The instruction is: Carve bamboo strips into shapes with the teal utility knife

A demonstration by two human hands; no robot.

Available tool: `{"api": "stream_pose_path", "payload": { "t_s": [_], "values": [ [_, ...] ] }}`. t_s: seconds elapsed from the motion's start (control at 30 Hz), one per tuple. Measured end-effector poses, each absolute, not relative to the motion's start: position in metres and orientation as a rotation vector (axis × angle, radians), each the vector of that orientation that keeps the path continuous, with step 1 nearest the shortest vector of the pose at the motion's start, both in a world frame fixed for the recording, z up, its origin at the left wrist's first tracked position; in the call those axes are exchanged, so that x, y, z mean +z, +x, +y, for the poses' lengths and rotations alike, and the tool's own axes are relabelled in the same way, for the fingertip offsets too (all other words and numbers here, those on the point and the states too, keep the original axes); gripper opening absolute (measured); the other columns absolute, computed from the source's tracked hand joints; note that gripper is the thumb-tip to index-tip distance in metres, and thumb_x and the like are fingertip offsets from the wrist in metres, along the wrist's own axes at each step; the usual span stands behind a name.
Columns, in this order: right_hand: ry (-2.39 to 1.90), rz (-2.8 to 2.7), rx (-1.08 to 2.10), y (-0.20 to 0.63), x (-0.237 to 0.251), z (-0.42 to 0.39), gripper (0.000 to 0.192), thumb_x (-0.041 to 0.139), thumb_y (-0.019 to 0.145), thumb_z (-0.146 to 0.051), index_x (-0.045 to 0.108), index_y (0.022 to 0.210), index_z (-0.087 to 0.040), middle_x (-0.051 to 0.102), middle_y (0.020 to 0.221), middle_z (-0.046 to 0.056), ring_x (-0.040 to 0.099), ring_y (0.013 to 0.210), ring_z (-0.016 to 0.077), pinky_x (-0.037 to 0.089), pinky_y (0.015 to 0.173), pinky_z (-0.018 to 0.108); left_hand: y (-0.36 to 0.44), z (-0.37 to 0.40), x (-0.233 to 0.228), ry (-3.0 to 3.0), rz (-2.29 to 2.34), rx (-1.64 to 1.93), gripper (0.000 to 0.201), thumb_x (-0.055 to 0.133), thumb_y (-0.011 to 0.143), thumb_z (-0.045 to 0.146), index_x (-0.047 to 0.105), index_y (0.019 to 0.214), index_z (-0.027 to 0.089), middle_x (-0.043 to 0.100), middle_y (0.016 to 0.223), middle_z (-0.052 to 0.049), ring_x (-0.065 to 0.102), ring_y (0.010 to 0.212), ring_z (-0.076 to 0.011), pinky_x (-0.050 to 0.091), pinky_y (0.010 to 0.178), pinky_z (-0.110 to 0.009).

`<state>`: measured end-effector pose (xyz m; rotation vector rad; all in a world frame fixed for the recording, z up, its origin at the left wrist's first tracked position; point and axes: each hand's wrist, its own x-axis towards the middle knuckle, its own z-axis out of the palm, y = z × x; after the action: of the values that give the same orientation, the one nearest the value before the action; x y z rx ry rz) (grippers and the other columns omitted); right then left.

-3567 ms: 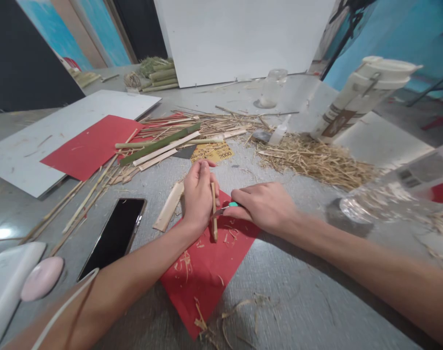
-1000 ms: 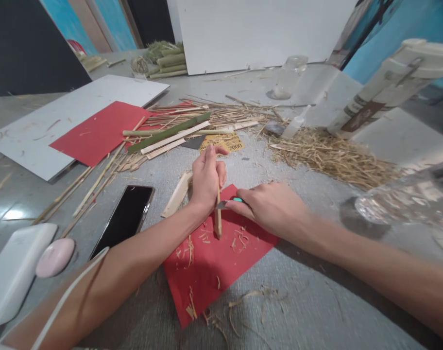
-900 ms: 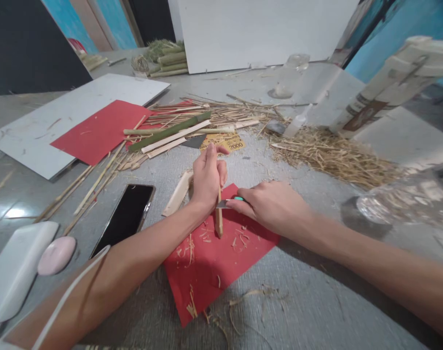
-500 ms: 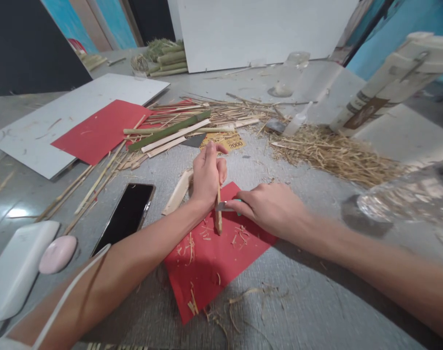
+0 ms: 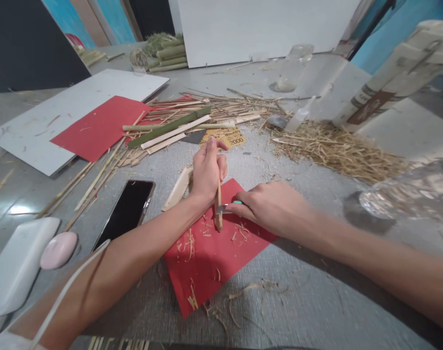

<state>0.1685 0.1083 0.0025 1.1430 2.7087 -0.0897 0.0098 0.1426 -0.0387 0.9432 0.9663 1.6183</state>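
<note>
The thin stick [image 5: 219, 222] is light brown. The little knife [image 5: 237, 202] has a bright green handle and a grey blade. The near paper [image 5: 214, 260] is plain red, dotted with pale yellow shavings [image 5: 191, 244], and the far paper [image 5: 99, 129] is red too. The table [image 5: 305, 301] is grey with fine streaky lines. A yellow card [image 5: 229, 132] has black words and a black 2000 on it. The phone [image 5: 125, 211] has a black screen, the round puck [image 5: 59, 250] is soft pink, and the smooth case [image 5: 23, 257] is white. The bamboo strip [image 5: 170, 127] is green, 2 wood strips [image 5: 176, 132] are creamy, and the straw [image 5: 334, 151] is golden. The tall jar [image 5: 396, 80] is cream with a brown patch.
</note>
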Motion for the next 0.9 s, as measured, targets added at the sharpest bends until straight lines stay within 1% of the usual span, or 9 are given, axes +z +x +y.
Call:
{"api": "stream_pose_path", "payload": {
  "t_s": [0.17,0.33,0.43,0.53,0.67,0.77,0.9],
  "values": [
    [1.082,2.717,-0.12,0.169,0.002,0.113,0.087,0.018,0.106,-0.08,0.079,0.089,-0.021,0.078,0.077,0.012,0.065,0.059,0.0216,0.019,0.056,0.034,0.01,0.141,-0.038,0.944,0.913,1.628,0.051,0.054,0.104,0.07,0.059,0.085,0.023,0.033,0.04,0.011,0.024,0.033,-0.0086,0.021,0.038,-0.023],
    [1.06,2.734,-0.103,0.17,0.002,0.113,0.086,0.019,0.108,-0.077,0.079,0.086,-0.02,0.076,0.073,0.012,0.062,0.056,0.0198,0.022,0.057,0.033,0.009,0.142,-0.039,0.93,0.937,1.639,0.052,0.053,0.103,0.072,0.058,0.085,0.024,0.034,0.04,0.011,0.025,0.033,-0.0085,0.022,0.038,-0.023],
    [1.04,2.742,-0.092,0.17,0.003,0.111,0.085,0.021,0.108,-0.077,0.079,0.083,-0.02,0.076,0.072,0.012,0.061,0.056,0.0199,0.022,0.057,0.033,0.009,0.142,-0.039,0.926,0.94,1.646,0.052,0.053,0.103,0.073,0.057,0.085,0.024,0.033,0.039,0.011,0.024,0.033,-0.0086,0.023,0.039,-0.023],
    [1.056,2.719,-0.108,0.169,0.003,0.11,0.085,0.021,0.107,-0.079,0.079,0.085,-0.021,0.076,0.074,0.012,0.061,0.056,0.0205,0.02,0.057,0.033,0.01,0.141,-0.038,0.943,0.958,1.64,0.053,0.053,0.102,0.074,0.057,0.084,0.024,0.033,0.039,0.012,0.024,0.033,-0.0086,0.022,0.039,-0.023],
    [1.202,2.698,-0.187,0.169,0.003,0.111,0.084,0.018,0.108,-0.078,0.081,0.093,-0.022,0.077,0.076,0.011,0.062,0.058,0.0203,0.019,0.057,0.033,0.01,0.141,-0.037,0.98,0.955,1.627,0.054,0.053,0.101,0.075,0.057,0.084,0.024,0.033,0.041,0.011,0.024,0.033,-0.0083,0.02,0.038,-0.024],
    [1.334,2.666,-0.176,0.169,0.003,0.109,0.083,0.016,0.11,-0.073,0.079,0.094,-0.021,0.077,0.077,0.012,0.064,0.059,0.0206,0.018,0.056,0.034,0.01,0.142,-0.038,0.986,0.973,1.611,0.055,0.052,0.101,0.076,0.057,0.084,0.024,0.032,0.041,0.011,0.024,0.033,-0.0084,0.02,0.038,-0.024],
    [1.371,2.633,-0.136,0.168,0.004,0.104,0.082,0.013,0.111,-0.07,0.077,0.095,-0.021,0.08,0.083,0.013,0.068,0.062,0.0233,0.017,0.056,0.035,0.011,0.142,-0.038,0.968,0.983,1.607,0.054,0.051,0.102,0.075,0.056,0.084,0.024,0.032,0.041,0.011,0.024,0.033,-0.0087,0.02,0.038,-0.024]
  ]
}}
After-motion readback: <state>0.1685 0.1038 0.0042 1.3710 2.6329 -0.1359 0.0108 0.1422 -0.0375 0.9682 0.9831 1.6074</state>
